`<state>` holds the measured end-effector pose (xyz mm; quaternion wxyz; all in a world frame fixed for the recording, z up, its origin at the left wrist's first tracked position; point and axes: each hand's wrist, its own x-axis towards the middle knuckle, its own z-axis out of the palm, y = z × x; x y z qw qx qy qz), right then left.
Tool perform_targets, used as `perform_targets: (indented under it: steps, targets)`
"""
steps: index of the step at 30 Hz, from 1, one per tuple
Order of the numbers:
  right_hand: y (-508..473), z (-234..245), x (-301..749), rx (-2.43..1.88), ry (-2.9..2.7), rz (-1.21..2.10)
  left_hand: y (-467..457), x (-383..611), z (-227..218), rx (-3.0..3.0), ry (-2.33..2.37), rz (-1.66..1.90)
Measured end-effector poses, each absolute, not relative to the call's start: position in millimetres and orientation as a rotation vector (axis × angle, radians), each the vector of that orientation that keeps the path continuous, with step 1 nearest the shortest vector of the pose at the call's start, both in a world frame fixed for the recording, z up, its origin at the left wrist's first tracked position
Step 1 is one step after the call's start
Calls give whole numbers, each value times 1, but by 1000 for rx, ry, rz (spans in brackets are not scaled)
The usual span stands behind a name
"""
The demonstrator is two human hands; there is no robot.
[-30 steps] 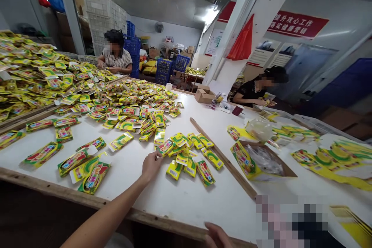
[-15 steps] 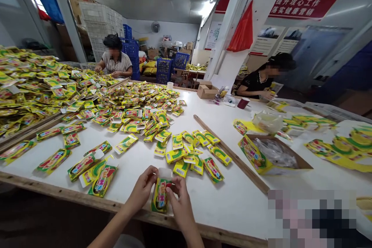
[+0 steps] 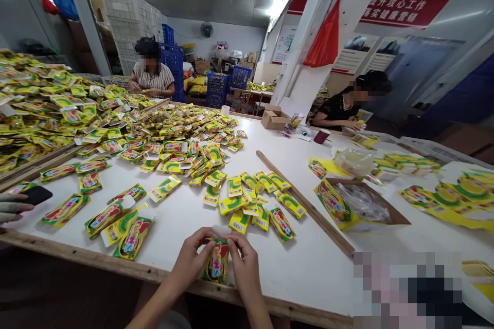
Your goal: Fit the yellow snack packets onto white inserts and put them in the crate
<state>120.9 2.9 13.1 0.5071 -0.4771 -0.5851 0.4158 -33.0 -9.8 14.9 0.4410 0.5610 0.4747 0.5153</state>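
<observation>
Close to the table's front edge, a small yellow and green printed candy box [image 3: 217, 263] stands or leans with its white end flap up. My left hand [image 3: 193, 253] grips its left side near the top, thumb on the printed front. On the right side, my right hand [image 3: 244, 257] pinches the upper edge by the flap. Beyond my hands lies a loose heap of similar yellow boxes [image 3: 239, 221], some with barcodes showing. Several more boxes [image 3: 133, 236] lie to the left, some with flaps open.
A big pile of boxes [image 3: 38, 113] fills the far left. A wooden strip [image 3: 304, 200] crosses the white table [image 3: 278, 277]. To the right sits an open carton [image 3: 358, 205] of clear plastic. A co-worker's hand [image 3: 11, 208] is beside a dark flat object [image 3: 37, 195]. Two people work farther back.
The box's white flap has tipped over from upright, with both my hands drawn closer around the top. A co-worker's hand and a dark flat object have come in at the left edge.
</observation>
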Motion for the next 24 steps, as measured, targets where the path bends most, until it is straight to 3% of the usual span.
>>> perform_targets:
  steps: [12, 24]
  targets:
    - [-7, 26, 122, -1074, -1551, 867, -18, -24, 29, 1447, 1290, 1296]
    - [0, 29, 117, -1184, -1453, 940, -8, -23, 20, 1260, 1261, 1320]
